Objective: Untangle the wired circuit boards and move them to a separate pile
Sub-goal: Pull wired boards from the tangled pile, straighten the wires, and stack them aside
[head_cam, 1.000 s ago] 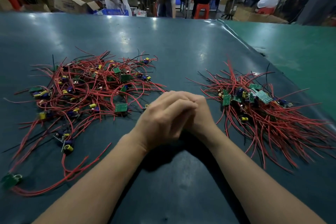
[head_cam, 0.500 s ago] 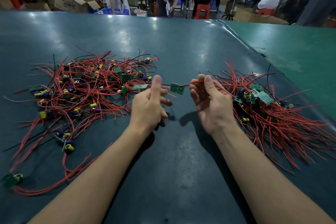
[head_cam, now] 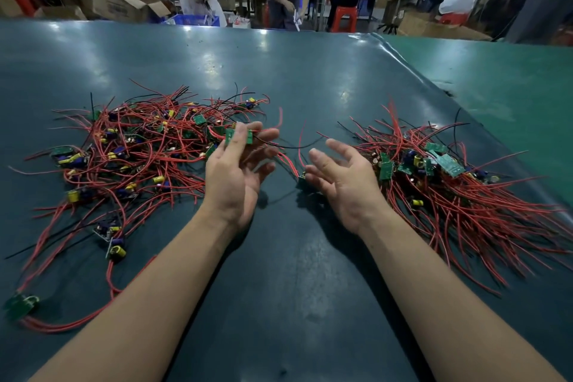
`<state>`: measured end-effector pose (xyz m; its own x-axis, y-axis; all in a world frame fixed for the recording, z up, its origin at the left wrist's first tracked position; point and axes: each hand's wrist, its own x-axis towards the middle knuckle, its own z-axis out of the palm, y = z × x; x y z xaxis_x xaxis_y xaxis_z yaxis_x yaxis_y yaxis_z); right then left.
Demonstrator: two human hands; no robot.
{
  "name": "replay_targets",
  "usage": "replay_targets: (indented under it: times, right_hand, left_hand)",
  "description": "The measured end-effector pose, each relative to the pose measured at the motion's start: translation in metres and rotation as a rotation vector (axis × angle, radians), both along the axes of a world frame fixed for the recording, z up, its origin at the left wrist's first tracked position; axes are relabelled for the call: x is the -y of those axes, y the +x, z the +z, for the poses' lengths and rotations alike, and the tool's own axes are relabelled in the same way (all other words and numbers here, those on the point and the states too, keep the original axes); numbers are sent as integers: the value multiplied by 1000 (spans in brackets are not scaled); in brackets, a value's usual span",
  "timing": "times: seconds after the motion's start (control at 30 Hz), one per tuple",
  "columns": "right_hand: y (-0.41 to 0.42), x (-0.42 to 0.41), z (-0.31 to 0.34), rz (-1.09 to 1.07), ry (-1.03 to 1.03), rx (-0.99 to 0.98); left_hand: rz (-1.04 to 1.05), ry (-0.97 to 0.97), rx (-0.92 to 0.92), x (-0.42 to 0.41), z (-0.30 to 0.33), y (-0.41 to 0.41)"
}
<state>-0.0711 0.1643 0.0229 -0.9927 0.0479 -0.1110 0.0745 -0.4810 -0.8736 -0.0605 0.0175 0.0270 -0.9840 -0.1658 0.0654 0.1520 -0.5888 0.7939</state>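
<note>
Wired circuit boards lie in two heaps on the dark green table point(head_cam: 279, 304): a tangled pile point(head_cam: 148, 149) on the left, a straighter pile point(head_cam: 449, 189) on the right. Between them, the left hand point(head_cam: 232, 177) pinches one green board point(head_cam: 238, 136) between thumb and fingers, its wires trailing right. The right hand point(head_cam: 344, 177) is spread, palm up, holding nothing, with another small board point(head_cam: 302, 180) just beside its fingertips
</note>
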Motion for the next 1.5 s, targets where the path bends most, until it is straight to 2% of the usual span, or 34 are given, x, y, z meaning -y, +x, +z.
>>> replay_targets:
  times: [0.07,0.17,0.2,0.27,0.37,0.5,0.57,0.63,0.73,0.83,0.9,1.03,1.1,1.27,1.37,1.5]
  right_hand:
    - [1,0,-3,14,201,-43]
    - [1,-2,-9,-74,704,-152]
    - [2,-3,-10,-99,852,-189]
    - [3,-3,-12,-81,1026,-223]
    - [4,-1,-13,-75,1151,-223]
    - [6,-2,-13,-130,1211,-208]
    - [5,-3,-13,-98,1271,-224]
    - [4,-4,-12,-71,1313,-244]
    - [4,-4,-11,-107,1235,-262]
    - [6,-3,-10,-174,1000,-264]
    - [6,-2,-9,-223,876,-324]
    - [9,1,-6,-170,839,-465]
    - [11,5,-8,-83,815,-499]
    - [10,6,-7,40,565,-407]
    - [9,4,-6,86,592,-367]
    - [10,2,-5,15,540,-350]
  left_hand:
    - [114,2,-39,3,1,-2]
    - [515,-109,-143,14,2,-7]
    - [637,-128,-136,17,3,-8]
    - [753,-105,-24,25,1,-11]
    - [786,-120,215,31,-6,-17]
    - [856,5,206,32,-9,-22]
    - [801,48,244,36,-11,-22]
    - [744,14,292,38,-12,-20]
    - [751,-34,300,36,-12,-17]
    - [734,-42,179,34,-9,-16]
    - [586,-245,93,26,-10,-14]
    - [101,-682,-17,-6,-18,-2]
    - [52,-787,-92,-8,-21,1]
    - [51,-700,-181,-2,-18,3]
    - [49,-723,-200,-2,-17,4]
    - [30,-740,-209,-1,-17,4]
